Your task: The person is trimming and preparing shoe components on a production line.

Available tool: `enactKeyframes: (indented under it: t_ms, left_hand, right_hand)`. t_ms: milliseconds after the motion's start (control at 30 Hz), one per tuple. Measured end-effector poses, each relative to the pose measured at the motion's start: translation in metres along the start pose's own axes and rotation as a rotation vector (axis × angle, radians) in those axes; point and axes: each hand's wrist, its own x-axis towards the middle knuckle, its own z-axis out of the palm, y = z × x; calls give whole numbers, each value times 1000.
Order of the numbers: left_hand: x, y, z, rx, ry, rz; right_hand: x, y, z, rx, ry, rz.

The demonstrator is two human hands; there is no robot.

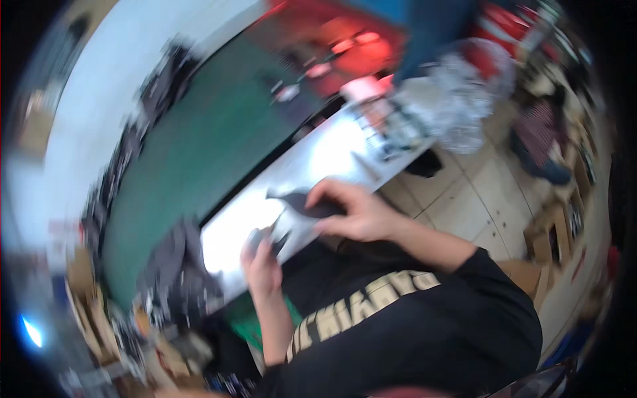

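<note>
The picture is tilted and blurred. My right hand (352,212) rests on a dark flat piece of material (300,201) lying on a shiny metal worktop (318,159) and holds it down. My left hand (262,262) grips a dark-handled tool, seemingly scissors (269,237), whose tip meets the lower edge of that dark piece. Both forearms come up from my black shirt with pale lettering.
A green surface (199,146) runs beside the worktop on the left. Small items (391,123) and crumpled clear plastic (464,99) lie at the worktop's far end. Dark fabric pieces (176,265) are heaped near my left hand. Tiled floor (464,192) and cardboard boxes (544,232) are on the right.
</note>
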Motion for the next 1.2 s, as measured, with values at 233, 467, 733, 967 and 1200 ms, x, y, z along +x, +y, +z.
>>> enactKeyframes:
  t_ms: [233,467,733,967,1200]
  left_hand:
    - [-17,16,7,-62,-135,-18]
    - [-23,14,-1,-162,-120,26]
    - [-25,8,-6,-192,-146,-2]
    - [-24,8,-3,-168,-148,-3]
    - [-25,10,0,-119,-136,-17]
  right_hand:
    - [-4,-15,22,-283,-47,-175]
    - [-15,-6,41,-274,-68,-151]
    - [-16,0,46,-266,-76,-151]
    - [-18,1,43,-219,-81,-97]
    - [-20,1,40,-217,-78,-90]
